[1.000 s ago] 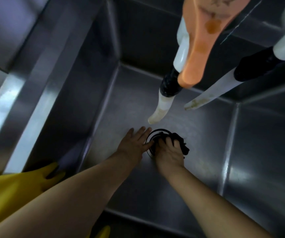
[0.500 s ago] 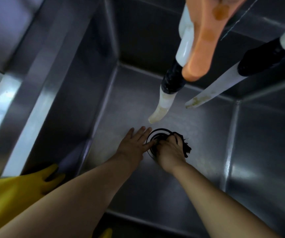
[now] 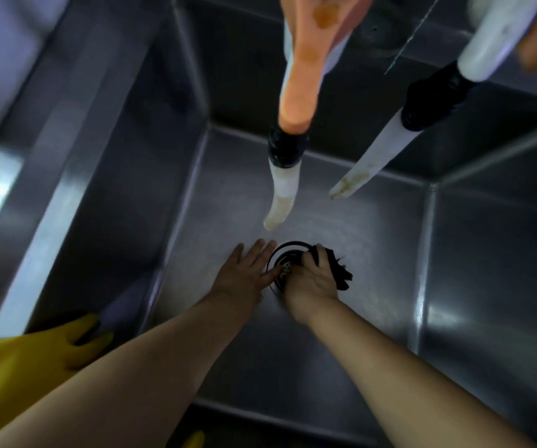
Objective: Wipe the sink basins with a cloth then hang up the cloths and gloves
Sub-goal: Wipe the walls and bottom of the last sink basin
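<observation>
Sink basin [image 3: 341,334], a deep steel tub, fills the view, both bare arms reaching to its floor. A yellow glove [image 3: 18,376] drapes over its near-left rim. The left hand [image 3: 244,279] lies flat, fingers spread, beside the drain [image 3: 285,268]. The right hand [image 3: 312,279] grips a dark cloth [image 3: 339,273] bunched at the drain's right edge.

A single head-worn wide-angle camera looked steeply down from above into the deep stainless-steel sink basin [image 3: 341,334], facing its far wall. Two white flexible spout hoses with black collars [image 3: 283,176] hung close to the lens, large and blurred. The basin floor lay farther off, and its straight walls bowed toward the frame edges.
</observation>
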Tool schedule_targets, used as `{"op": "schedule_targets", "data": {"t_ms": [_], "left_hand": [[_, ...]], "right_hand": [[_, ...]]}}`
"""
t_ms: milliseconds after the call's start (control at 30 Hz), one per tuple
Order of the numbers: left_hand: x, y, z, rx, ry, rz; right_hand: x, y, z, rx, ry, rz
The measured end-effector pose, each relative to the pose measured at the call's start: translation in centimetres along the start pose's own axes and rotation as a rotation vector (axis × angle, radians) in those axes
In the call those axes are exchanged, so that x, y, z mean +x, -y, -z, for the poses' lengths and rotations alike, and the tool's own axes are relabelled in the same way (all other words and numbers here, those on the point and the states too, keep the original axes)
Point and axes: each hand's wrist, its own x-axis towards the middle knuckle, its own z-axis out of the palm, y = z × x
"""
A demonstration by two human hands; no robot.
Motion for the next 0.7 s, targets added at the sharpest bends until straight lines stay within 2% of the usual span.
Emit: {"op": "schedule_targets", "data": {"t_ms": [33, 100, 167, 233, 333, 400, 467, 600, 700], "left_hand": [[0.0, 0.0, 0.1, -0.001, 0.0, 0.0], [-0.1, 0.1, 0.1, -0.013, -0.006, -0.007], [-0.2, 0.1, 0.0, -0.022, -0.018, -0.013], [-0.2, 0.0, -0.3, -0.008, -0.033, -0.009], [-0.2, 0.0, -0.3, 0.0, -0.028, -0.009], [-0.2, -0.1, -0.2, -0.009, -0.032, -0.001], [-0.6, -0.3, -0.3, -0.053, -0.069, 0.005], [-2.1, -0.2, -1.9, -0.245, -0.205, 0.153], [-3.2, 0.4, -3.5, -0.395, -0.102, 0.268]], "right_hand": [[-0.1, 0.3, -0.1, -0.027, -0.005, 0.003], [-0.9, 0.2, -0.5, 0.067, -0.129, -0.011], [-2.5, -0.7, -1.7, 0.167, -0.378, -0.005], [-4.1, -2.0, -3.3, 0.16, -0.6, -0.024], [-5.7, -3.8, -5.0, 0.215, -0.712, -0.174], [-6.8, -5.0, -5.2, 0.268, -0.733, -0.342], [-7.7, -5.8, -5.3, 0.312, -0.683, -0.461], [-6.9, -5.8, -7.1, 0.458, -0.405, -0.395], [-4.3, -5.6, -7.2, 0.45, -0.427, -0.329]]}}
